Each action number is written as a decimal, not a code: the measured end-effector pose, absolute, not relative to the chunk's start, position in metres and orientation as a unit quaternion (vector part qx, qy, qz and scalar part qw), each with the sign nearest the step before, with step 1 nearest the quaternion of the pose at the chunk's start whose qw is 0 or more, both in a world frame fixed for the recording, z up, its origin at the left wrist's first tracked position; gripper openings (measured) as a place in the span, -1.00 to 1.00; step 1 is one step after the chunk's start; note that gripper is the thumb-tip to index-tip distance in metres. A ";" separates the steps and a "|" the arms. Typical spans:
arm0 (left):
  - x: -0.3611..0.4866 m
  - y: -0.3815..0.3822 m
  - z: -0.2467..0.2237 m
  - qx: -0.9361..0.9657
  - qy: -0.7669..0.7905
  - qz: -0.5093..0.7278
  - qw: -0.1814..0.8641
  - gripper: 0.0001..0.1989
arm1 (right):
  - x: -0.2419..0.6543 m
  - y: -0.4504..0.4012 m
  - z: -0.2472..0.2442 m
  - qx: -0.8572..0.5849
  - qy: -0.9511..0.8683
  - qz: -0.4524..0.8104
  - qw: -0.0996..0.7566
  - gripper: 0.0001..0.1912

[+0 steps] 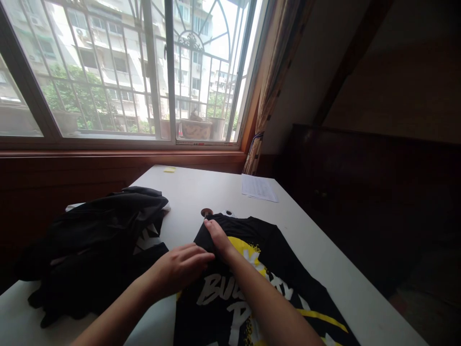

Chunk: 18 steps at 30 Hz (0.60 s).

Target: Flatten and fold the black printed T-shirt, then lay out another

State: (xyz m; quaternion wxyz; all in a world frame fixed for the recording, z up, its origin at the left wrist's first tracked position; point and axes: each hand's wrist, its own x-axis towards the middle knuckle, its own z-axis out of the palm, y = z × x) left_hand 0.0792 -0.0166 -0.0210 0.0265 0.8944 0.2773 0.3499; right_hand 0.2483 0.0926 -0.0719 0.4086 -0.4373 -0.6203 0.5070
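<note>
A black T-shirt [248, 298] with yellow and white print and lettering lies spread out in front of me. My right hand [219, 236] reaches across to its far left shoulder, with fingers closed on the cloth there; some fingertips are hidden. To the left of that wrist, my left hand [187, 264] lies over the shirt's left side. Its fingers are stretched out and close together, palm down, with nothing visible in them. Just past the collar lie a brown round disc [206, 212] and a white ring with a dark centre [228, 213], both partly covered by the shirt.
A heap of black clothing [97, 235] lies on the left of the white table [201, 185]. A printed sheet of paper [259, 187] and a yellow sticky note [169, 169] lie near the far edge. Beyond are a barred window and a tied curtain [264, 105].
</note>
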 end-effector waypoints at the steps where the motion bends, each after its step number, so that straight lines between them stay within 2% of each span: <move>1: 0.083 -0.022 -0.019 0.910 0.254 0.328 0.027 -0.66 | 0.251 0.093 -0.073 -0.438 -0.612 0.509 0.417 -0.57; 3: 0.085 -0.028 -0.015 0.918 0.241 0.314 0.025 -0.61 | 0.255 0.092 -0.076 -0.434 -0.599 0.521 0.425 -0.57; 8: 0.059 -0.017 -0.011 0.901 0.319 0.294 0.020 -0.57 | 0.258 0.090 -0.082 -0.411 -0.552 0.582 0.433 -0.39; 15: 0.031 -0.005 -0.012 0.853 0.438 0.187 0.213 -0.43 | 0.266 0.098 -0.087 -0.390 -0.548 0.550 0.494 -0.49; 18: 0.037 -0.007 -0.017 0.851 0.435 0.179 0.232 -0.44 | 0.267 0.100 -0.090 -0.378 -0.549 0.552 0.502 -0.49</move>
